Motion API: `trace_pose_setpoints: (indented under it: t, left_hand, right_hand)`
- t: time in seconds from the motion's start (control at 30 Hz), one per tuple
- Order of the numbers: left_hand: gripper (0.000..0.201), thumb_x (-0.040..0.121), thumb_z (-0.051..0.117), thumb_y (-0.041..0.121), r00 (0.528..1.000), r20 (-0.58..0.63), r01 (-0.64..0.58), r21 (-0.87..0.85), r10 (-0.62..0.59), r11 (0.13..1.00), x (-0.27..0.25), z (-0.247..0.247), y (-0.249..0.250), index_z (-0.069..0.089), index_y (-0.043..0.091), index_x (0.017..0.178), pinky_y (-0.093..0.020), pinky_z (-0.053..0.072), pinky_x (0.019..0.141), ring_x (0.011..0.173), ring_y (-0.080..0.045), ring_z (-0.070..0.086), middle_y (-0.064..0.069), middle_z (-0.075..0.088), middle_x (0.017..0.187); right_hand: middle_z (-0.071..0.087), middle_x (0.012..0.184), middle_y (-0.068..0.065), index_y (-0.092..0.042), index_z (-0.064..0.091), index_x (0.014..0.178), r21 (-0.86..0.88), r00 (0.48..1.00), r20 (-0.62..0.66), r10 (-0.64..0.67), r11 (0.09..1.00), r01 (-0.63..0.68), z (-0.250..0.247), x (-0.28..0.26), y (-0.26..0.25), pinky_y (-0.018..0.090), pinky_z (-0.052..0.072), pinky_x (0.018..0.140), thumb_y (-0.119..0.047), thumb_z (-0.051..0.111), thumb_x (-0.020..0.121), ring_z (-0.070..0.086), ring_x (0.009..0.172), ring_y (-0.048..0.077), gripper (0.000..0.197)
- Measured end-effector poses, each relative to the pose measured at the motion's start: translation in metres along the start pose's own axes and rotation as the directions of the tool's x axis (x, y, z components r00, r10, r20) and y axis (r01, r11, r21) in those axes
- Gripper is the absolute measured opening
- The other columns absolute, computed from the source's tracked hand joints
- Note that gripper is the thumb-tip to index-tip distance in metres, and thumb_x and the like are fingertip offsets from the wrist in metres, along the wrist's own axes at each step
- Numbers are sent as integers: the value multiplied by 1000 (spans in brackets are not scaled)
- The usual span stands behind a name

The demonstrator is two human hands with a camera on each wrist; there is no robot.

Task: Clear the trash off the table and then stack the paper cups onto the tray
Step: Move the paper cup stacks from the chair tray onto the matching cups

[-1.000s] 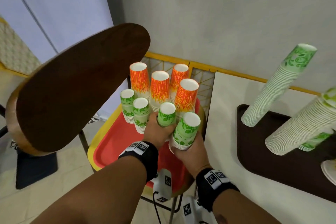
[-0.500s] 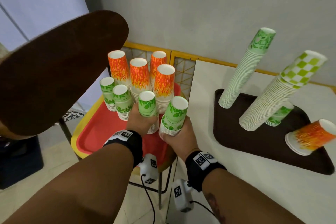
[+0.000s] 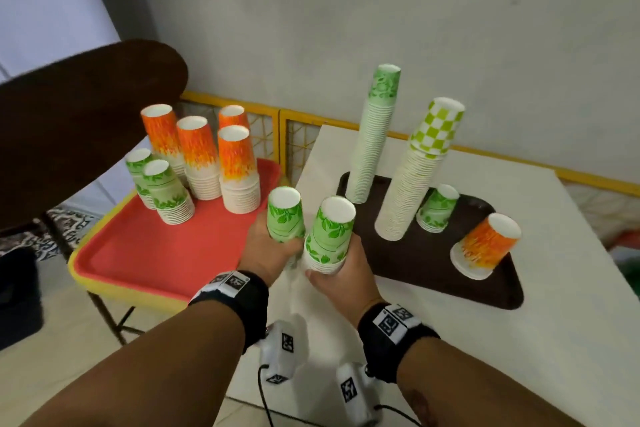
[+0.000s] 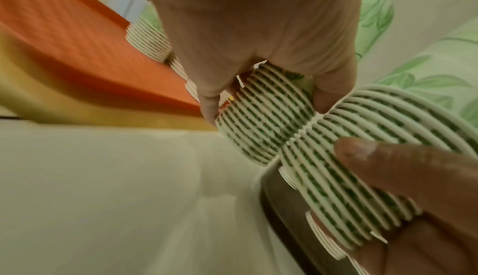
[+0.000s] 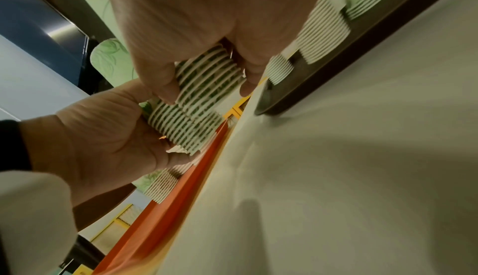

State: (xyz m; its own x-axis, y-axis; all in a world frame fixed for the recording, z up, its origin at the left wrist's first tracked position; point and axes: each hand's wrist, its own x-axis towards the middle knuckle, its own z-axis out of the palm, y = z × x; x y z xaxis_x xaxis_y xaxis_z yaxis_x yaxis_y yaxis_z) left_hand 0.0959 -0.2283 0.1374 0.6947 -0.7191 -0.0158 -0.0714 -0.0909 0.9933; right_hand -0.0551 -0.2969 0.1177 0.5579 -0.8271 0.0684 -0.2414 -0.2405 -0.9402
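My left hand [image 3: 273, 253] grips a short stack of green leaf cups [image 3: 284, 215], held upside down above the gap between the red tray [image 3: 145, 253] and the white table [image 3: 519, 340]. Beside it my right hand [image 3: 341, 274] grips a second green leaf stack [image 3: 331, 234], just left of the brown tray [image 3: 433, 263]. In the left wrist view the two stacks' rims [image 4: 269, 120] touch side by side. On the brown tray stand a tall green stack [image 3: 375, 135], a tall checkered-top stack [image 3: 415, 177], a short green stack [image 3: 437, 208] and a tilted orange stack [image 3: 485, 246].
On the red tray, which lies on a stool at the left, stand several orange flame stacks [image 3: 197, 156] and two green leaf stacks [image 3: 162, 191]. A dark wooden chair back [image 3: 79, 121] looms at the left. A yellow railing [image 3: 277, 114] runs along the wall.
Both hands have carried their green stacks off the red tray, rightward to the table's left edge. The view has swung right, showing more of the brown tray.
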Motion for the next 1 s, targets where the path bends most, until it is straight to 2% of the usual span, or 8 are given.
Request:
trace_pose_setpoints:
  t: [0.1, 0.2, 0.3, 0.47, 0.6, 0.73, 0.9, 1.0]
  left_hand:
    - [51, 55, 81, 21, 998, 56, -18, 30, 16, 999, -18, 51, 7, 61, 18, 102, -40, 61, 76, 81, -18, 72, -6, 73, 88]
    - [41, 54, 79, 19, 995, 81, -68, 38, 65, 997, -29, 104, 23, 57, 26, 88, -27, 57, 66, 67, 0, 67, 2, 71, 80]
    - [38, 58, 79, 14, 979, 141, -152, 40, 145, 988, -37, 149, 45, 59, 29, 87, -22, 55, 69, 72, -2, 70, 8, 73, 81]
    - [46, 62, 83, 21, 976, 92, -201, 50, 196, 978, -34, 193, 68, 61, 24, 102, -43, 60, 81, 88, -17, 71, -4, 71, 97]
    - [62, 57, 81, 36, 979, 22, -204, 73, 203, 976, -25, 204, 79, 57, 27, 113, -46, 59, 87, 97, -17, 68, -5, 65, 110]
    - [60, 62, 83, 26, 975, -2, -219, 146, 222, 965, -18, 194, 89, 55, 21, 115, -43, 57, 89, 99, -18, 65, -5, 61, 112]
    - [60, 72, 85, 17, 974, -9, -218, 203, 224, 955, -9, 169, 86, 47, 30, 116, -14, 44, 73, 97, -9, 59, -2, 56, 118]
    - [66, 67, 85, 26, 975, -13, -214, 195, 221, 957, -6, 153, 78, 47, 34, 121, -20, 49, 80, 101, -5, 61, 2, 57, 121]
  right_hand:
    - [64, 118, -10, -29, 47, 124, -3, 1000, -20, 11, 1000, -11, -53, -15, 18, 34, 55, 97, -26, 87, 62, 64, 108, 1, 74]
    - [64, 115, -12, -27, 46, 124, 7, 997, -80, 20, 1000, -19, -107, -27, 24, 33, 56, 96, -25, 87, 65, 65, 105, -1, 73]
    - [66, 114, -11, -28, 46, 124, 17, 988, -156, -3, 1000, 6, -152, -29, 27, 31, 56, 93, -30, 88, 64, 66, 104, 0, 73]
    - [66, 115, -8, -26, 49, 124, 15, 940, -330, -88, 995, 98, -196, -2, 19, 19, 53, 89, -18, 87, 68, 65, 105, 1, 68]
    - [62, 116, -4, -29, 45, 120, -2, 889, -443, -113, 992, 125, -205, 44, 9, 22, 52, 87, -17, 87, 70, 64, 102, 8, 66]
    - [53, 131, 6, -16, 41, 137, -5, 858, -507, -79, 996, 89, -204, 91, 10, 30, 49, 96, -10, 84, 72, 58, 114, 19, 78]
    - [53, 130, 13, -10, 42, 137, 7, 808, -589, -11, 1000, 19, -198, 141, 25, 36, 49, 99, -9, 85, 71, 58, 117, 28, 79]
    - [52, 129, 14, -8, 43, 136, 6, 790, -610, 59, 998, -70, -190, 160, 41, 46, 51, 100, -11, 87, 68, 58, 116, 34, 80]
